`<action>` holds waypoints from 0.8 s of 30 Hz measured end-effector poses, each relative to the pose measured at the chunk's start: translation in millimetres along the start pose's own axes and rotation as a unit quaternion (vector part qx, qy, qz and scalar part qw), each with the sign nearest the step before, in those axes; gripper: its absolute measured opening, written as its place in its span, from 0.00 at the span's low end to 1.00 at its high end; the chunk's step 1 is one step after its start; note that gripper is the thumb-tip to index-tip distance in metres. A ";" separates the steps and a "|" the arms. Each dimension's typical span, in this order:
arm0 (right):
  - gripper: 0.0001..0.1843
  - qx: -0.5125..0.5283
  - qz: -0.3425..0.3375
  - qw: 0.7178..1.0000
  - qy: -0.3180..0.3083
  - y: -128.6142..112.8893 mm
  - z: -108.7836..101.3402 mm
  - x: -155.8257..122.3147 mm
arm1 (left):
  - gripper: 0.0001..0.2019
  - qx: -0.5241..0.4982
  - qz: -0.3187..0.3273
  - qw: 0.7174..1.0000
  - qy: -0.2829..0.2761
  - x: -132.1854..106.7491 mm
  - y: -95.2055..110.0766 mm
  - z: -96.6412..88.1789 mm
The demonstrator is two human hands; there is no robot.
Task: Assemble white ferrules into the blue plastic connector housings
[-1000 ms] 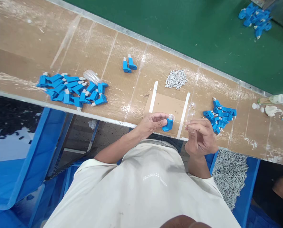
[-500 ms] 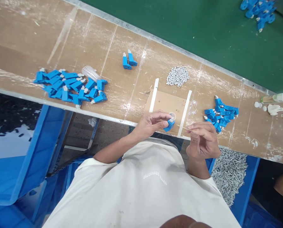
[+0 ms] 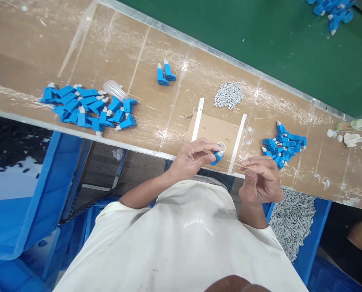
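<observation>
My left hand (image 3: 195,158) is closed on a blue plastic part (image 3: 216,158) with a pale tip, held over the near edge of the cardboard sheet (image 3: 215,129). Right beside the part is a small clear round cup (image 3: 221,147); I cannot tell whether it stands on the sheet or is held too. To the right, my right hand (image 3: 258,178) pinches a thin wooden toothpick (image 3: 237,163), its point towards the blue part but apart from it. Another toothpick (image 3: 250,135) lies on the table beyond the right white tape strip (image 3: 238,142).
Blue parts lie in a left pile (image 3: 89,106) by stacked clear cups (image 3: 115,89), and in a right pile (image 3: 284,145). Small grey pieces (image 3: 228,95) are heaped behind the sheet. A toothpick bottle (image 3: 354,125) lies far right. A blue bin (image 3: 316,231) of grey pieces stands below.
The view has shifted slightly. Both hands keep nearly the same places, and the blue part looks slightly turned in my left hand.
</observation>
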State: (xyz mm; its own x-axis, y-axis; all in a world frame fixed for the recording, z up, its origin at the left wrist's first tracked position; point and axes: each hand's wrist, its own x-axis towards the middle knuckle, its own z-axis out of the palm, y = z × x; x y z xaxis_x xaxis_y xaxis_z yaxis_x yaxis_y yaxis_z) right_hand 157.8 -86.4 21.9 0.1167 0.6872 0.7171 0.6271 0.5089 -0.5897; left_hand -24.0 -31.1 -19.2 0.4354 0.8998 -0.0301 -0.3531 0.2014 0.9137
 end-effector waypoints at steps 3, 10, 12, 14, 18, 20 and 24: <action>0.04 -0.001 0.003 1.000 -0.006 -0.1 1.2 -0.4 | 0.15 -0.059 -0.057 0.997 0.001 0.1 -0.3 0.2; 0.04 -0.003 0.001 1.000 -0.016 -0.3 3.8 -1.3 | 0.21 -0.190 -0.193 0.962 0.012 2.8 0.4 3.6; 0.05 0.003 -0.002 1.000 -0.019 -0.1 4.2 -1.2 | 0.21 -0.199 -0.204 0.959 0.016 3.2 1.9 4.9; 0.06 0.005 -0.003 1.000 -0.022 0.4 4.5 -1.5 | 0.21 -0.202 -0.207 0.957 0.012 3.4 2.6 5.7; 0.06 -0.015 -0.008 0.999 -0.030 2.8 5.2 -3.3 | 0.21 -0.204 -0.207 0.957 -0.006 2.8 0.4 5.3; 0.06 -0.024 -0.010 0.999 -0.032 4.0 5.7 -4.3 | 0.21 -0.202 -0.207 0.957 -0.009 2.2 -2.0 4.2; 0.08 -0.022 -0.009 0.999 -0.040 4.9 7.4 -4.7 | 0.21 -0.193 -0.204 0.960 -0.008 1.1 -5.8 2.4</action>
State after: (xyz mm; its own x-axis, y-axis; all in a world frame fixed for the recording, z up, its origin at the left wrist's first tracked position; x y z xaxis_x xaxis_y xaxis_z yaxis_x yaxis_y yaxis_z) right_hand 154.6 -83.4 12.8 0.0449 0.7185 0.6941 0.6624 0.4986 -0.5591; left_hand -19.5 -32.1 -23.6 0.6142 0.7104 -0.3436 -0.4298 0.6663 0.6093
